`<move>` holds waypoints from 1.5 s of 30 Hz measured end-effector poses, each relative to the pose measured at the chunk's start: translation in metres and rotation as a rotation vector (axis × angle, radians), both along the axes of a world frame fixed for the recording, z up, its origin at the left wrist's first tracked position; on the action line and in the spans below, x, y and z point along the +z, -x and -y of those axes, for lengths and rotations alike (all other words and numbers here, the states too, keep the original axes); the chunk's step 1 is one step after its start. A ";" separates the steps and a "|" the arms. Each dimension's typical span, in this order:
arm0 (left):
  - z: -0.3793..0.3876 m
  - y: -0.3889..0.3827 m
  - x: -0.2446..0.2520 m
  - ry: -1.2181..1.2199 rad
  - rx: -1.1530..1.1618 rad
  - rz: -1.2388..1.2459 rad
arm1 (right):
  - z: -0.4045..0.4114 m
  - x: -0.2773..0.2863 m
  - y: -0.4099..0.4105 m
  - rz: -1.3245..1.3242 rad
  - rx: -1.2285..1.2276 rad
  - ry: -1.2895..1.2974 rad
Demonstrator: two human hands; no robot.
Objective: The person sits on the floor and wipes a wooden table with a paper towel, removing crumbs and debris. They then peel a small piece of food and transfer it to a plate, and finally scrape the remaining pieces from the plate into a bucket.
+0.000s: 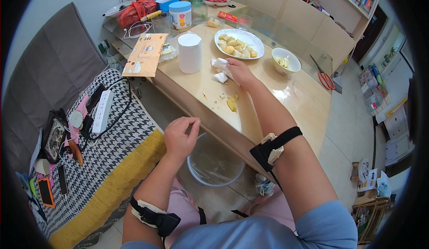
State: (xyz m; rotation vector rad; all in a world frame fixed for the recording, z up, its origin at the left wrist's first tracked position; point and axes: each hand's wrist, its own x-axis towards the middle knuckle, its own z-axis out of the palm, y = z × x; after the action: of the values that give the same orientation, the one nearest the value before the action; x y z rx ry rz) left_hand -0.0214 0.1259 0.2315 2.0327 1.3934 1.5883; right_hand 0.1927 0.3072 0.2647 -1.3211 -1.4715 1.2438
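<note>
My right hand point(240, 73) grips a crumpled white paper tissue point(220, 64) on the pale tabletop point(301, 104). A second wad of tissue point(220, 78) lies just beneath it. Closer to the table's edge are a yellow peel scrap point(232, 103) and small brown crumbs. My left hand point(182, 136) hovers off the table edge with thumb and fingers together; nothing shows in it. Below it on the floor is a round bin point(216, 165) with a clear liner. Beyond my right hand stand a white plate point(256, 41) of peeled potato pieces and a bowl point(289, 70) holding pale slices.
A white paper roll point(190, 56) stands beside an orange paper packet point(145, 54) overhanging the table edge. Red-handled scissors point(324, 76) lie at the right edge. Jars, glasses and bags crowd the back. A power strip point(103, 111) rests on the houndstooth-covered seat point(117, 148).
</note>
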 end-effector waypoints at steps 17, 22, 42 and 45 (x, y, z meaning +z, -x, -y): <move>0.002 -0.015 0.002 -0.037 -0.023 -0.005 | 0.041 -0.003 -0.015 -0.086 0.356 0.160; 0.004 -0.014 0.003 -0.030 0.006 0.008 | 0.090 -0.001 -0.017 -0.192 0.319 0.244; 0.015 0.010 0.001 -0.031 0.061 0.048 | 0.234 0.002 0.036 0.274 -0.070 -0.539; 0.016 0.010 0.001 -0.026 0.054 0.061 | 0.236 0.015 0.008 0.101 -0.265 -0.581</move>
State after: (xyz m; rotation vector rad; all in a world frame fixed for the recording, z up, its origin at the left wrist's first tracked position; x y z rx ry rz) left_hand -0.0318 0.1103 0.2322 1.9589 1.4245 1.6841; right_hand 0.1844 0.0716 0.2797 -1.1362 -1.5136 0.5244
